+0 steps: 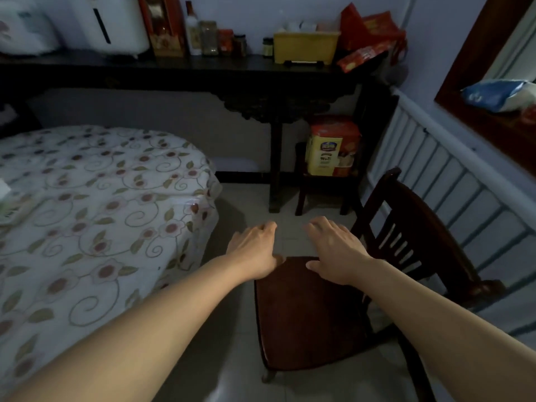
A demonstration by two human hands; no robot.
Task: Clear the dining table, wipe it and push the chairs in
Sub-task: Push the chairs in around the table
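A dark wooden chair (307,311) stands on the tiled floor to the right of the round dining table (95,216), apart from it, its slatted back toward the radiator. The table is covered with a white floral cloth. My left hand (255,250) hovers palm down over the far left corner of the chair seat, fingers loosely curled and holding nothing. My right hand (336,250) hovers palm down over the far edge of the seat, fingers spread, also holding nothing. Whether either hand touches the seat I cannot tell.
A dark carved console table (203,74) along the far wall carries bottles, jars, a yellow box (304,46) and white appliances. Beneath it a small stool holds a yellow and red tin (332,149). A white radiator (452,184) lines the right wall. Something pale lies at the table's left edge.
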